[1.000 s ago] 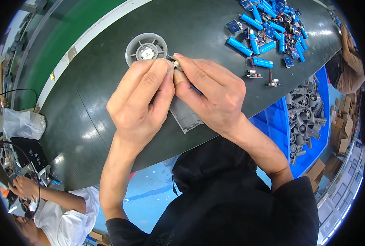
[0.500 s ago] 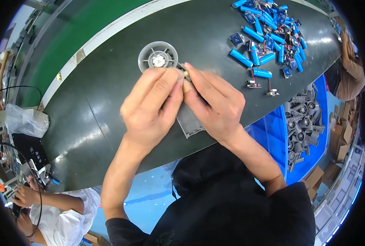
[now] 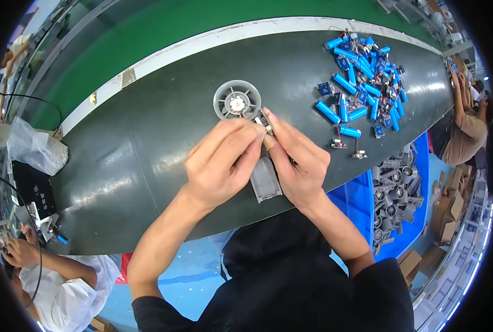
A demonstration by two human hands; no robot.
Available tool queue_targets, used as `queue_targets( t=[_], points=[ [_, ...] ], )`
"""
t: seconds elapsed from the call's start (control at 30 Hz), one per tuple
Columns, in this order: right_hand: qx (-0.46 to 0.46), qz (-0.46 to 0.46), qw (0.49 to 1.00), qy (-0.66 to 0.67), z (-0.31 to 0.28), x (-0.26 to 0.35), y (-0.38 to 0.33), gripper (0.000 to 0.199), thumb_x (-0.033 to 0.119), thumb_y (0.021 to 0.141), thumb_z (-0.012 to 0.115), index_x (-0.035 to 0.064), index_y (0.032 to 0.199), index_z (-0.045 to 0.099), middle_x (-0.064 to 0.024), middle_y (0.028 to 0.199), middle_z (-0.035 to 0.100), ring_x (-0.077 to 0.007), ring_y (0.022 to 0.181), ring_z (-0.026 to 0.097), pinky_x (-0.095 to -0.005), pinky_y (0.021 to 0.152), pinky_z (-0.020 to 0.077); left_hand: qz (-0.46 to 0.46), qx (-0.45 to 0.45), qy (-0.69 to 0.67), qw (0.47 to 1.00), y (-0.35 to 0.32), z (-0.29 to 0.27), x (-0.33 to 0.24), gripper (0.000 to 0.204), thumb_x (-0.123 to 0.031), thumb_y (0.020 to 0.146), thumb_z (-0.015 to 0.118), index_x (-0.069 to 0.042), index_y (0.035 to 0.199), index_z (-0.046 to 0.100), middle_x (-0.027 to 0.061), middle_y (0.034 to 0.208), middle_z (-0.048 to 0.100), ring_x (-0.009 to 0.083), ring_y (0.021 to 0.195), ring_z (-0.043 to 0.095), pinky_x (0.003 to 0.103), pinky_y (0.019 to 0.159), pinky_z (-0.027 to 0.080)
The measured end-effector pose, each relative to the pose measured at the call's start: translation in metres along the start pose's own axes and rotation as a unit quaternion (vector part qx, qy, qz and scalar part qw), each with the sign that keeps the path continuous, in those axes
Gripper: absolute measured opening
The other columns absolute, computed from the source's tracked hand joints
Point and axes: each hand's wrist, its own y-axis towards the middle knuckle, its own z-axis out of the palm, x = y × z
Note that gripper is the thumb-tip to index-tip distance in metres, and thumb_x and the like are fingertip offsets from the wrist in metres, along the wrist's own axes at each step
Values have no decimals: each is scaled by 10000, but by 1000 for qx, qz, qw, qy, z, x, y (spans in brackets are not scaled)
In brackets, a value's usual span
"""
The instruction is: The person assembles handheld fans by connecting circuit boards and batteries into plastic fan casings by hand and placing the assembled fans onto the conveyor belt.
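Note:
A grey plastic fan housing (image 3: 217, 99) lies on the dark green table, its round ringed end away from me and its open handle shell (image 3: 266, 180) toward me. Within the ring sits a white hub (image 3: 237, 104). Over the neck of the housing my two hands meet, fingertips nearly touching. My right hand (image 3: 300, 166) pinches a small circuit board (image 3: 268, 129) with a pale connector between thumb and forefinger. My left hand (image 3: 221, 160) is closed in a pinch against it; what its fingertips hold is hidden.
Blue cylindrical batteries (image 3: 344, 84) with wired circuit boards lie heaped at the far right. A blue bin (image 3: 422, 182) of grey housings stands right of the table. At the left are a plastic bag (image 3: 33, 146) and a co-worker's arm (image 3: 63, 265). Another person (image 3: 468, 130) is far right.
The view has shifted, so the housing and my hands appear lower and farther right. Both hands keep their pinch at the housing's neck; the small board between the fingers now shows more plainly.

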Motion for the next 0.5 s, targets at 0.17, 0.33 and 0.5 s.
queue_targets(
  t=[0.17, 0.33, 0.5],
  points=[
    [-10, -14, 1000, 2, 2, -1, 1, 347, -68, 833, 709, -54, 1177, 676, -200, 1138, 706, -272, 974, 719, -317, 832, 564, 10, -12, -13, 1000, 0, 1, 1, 231, 109, 714, 745, 31, 920, 674, 125, 873, 674, 240, 708, 679, 307, 588, 555],
    [-7, -7, 1000, 9, 3, -1, 1, 345, -92, 856, 674, -58, 1200, 666, -208, 1157, 700, -267, 1021, 710, -316, 876, 554, 1, -10, -18, 1000, 3, 1, 0, 208, 102, 718, 746, 27, 901, 682, 119, 860, 665, 244, 697, 670, 307, 586, 551],
    [-21, 58, 998, -5, 6, 1, 0, 314, -76, 859, 682, -62, 1173, 677, -203, 1121, 712, -243, 992, 716, -312, 865, 555, -190, 9, 13, 982, -3, -7, -22, 386, 73, 786, 728, 16, 1108, 523, 89, 805, 616, 136, 593, 578, 251, 515, 443]
  ],
)
